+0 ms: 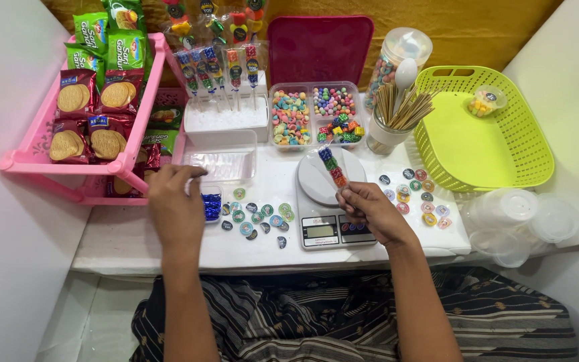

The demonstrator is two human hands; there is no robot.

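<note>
**Candy skewer held over the scale**

Left of the left hand [175, 204] a pink rack [35, 161] holds biscuit packets [92, 121]. That hand rests palm down on the desk [135, 238], fingers curled at the near edge of a clear plastic tray [222, 161]; whether it grips anything I cannot tell. Just right of it lie a small tub of blue wrappers [212, 204] and round stickers [256, 216]. Further right, the right hand [368, 211] pinches the lower end of a wrapped candy skewer [333, 166], tilted above a kitchen scale [326, 201]. The skewer looks light, its stick stiff and thin, its wrap slippery; the bare stick below the sweets seems the safest hold. Beyond this hand stand a cup of sticks [397, 117] and a green basket [504, 167].
</note>
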